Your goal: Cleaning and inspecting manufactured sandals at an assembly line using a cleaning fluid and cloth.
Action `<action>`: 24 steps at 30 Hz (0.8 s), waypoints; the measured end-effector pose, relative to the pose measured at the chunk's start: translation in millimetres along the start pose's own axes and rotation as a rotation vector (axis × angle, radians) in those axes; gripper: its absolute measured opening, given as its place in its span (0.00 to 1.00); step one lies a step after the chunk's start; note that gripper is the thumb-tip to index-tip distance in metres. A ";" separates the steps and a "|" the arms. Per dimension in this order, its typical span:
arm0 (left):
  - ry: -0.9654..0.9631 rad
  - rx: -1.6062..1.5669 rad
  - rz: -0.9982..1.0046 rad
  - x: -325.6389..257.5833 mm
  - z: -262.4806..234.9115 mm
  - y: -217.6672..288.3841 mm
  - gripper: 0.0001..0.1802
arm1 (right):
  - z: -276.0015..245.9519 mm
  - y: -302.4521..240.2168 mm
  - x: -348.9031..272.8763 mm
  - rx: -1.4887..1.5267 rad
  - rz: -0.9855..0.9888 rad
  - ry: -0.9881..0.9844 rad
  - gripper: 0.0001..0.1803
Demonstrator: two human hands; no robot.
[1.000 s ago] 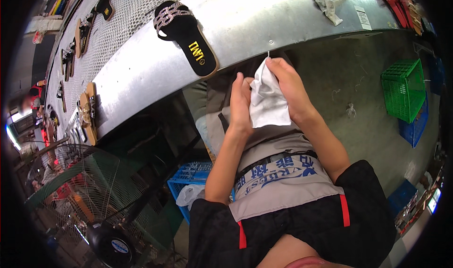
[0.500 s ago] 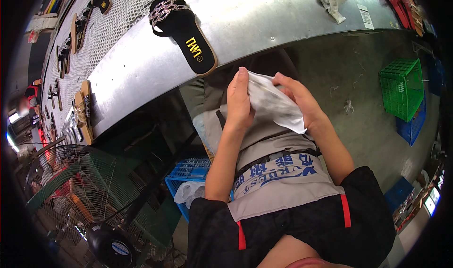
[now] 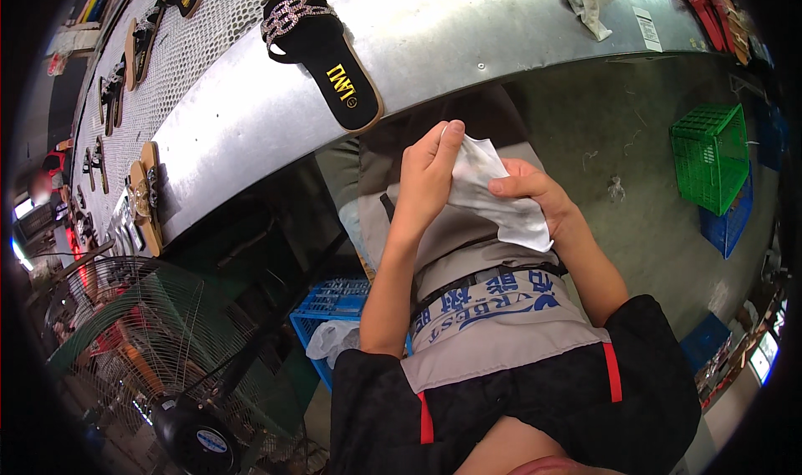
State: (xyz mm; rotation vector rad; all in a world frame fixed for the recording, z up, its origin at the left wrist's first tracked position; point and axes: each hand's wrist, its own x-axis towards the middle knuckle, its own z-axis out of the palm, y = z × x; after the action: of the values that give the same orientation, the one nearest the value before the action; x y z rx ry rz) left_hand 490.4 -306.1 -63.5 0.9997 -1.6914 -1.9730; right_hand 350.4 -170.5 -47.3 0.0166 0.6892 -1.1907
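In front of the apron (image 3: pixel 510 354), below the near edge of the metal bench (image 3: pixel 443 36), a white cloth (image 3: pixel 480 182) is held in the air between both hands. The left hand (image 3: pixel 426 172) grasps its upper left part, thumb extended along the edge and fingers curled. The right hand (image 3: pixel 536 193) grasps its right side, thumb laid on the upper face; some of its fingers are hidden. The cloth hangs creased and slanted, its lower corner falling loose below the right hand. Greyish marks show on its upper portion.

On the bench, apart from both hands, a black sandal (image 3: pixel 322 61) with a glittering strap lies sole down, heel at the near edge. Farther right lie a crumpled whitish item (image 3: pixel 582 5), material not determinable, a white label (image 3: pixel 647 29) and red footwear (image 3: pixel 703 11). A tan-edged pair of sandals (image 3: pixel 146 198) sits at the left end, beside a perforated surface (image 3: pixel 225 20) bearing further footwear.

At lower left stands a caged fan (image 3: pixel 194 431); near it, a blue crate (image 3: pixel 334 299) contains a translucent plastic bag (image 3: pixel 334 341). On the floor at right, a green crate (image 3: pixel 700 174) rests against a second blue crate (image 3: pixel 725 224).
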 end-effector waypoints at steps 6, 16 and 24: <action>-0.122 -0.533 -0.277 -3.1 16.2 9.8 0.18 | 3.7 3.1 -6.0 0.077 -0.016 0.074 0.23; -0.461 -0.472 -0.402 21.8 38.4 65.4 0.20 | 30.1 -37.7 -42.2 -1.442 -0.921 0.438 0.11; -0.738 -0.354 -0.325 38.3 75.6 133.9 0.19 | 28.6 -72.9 -67.2 -0.923 -1.465 0.212 0.13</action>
State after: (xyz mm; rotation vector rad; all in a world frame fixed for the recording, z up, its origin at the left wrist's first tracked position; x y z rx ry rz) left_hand 387.4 -308.0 56.9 0.4510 -1.4431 -2.9846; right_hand 289.0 -152.9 33.8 -1.3515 1.4750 -2.1094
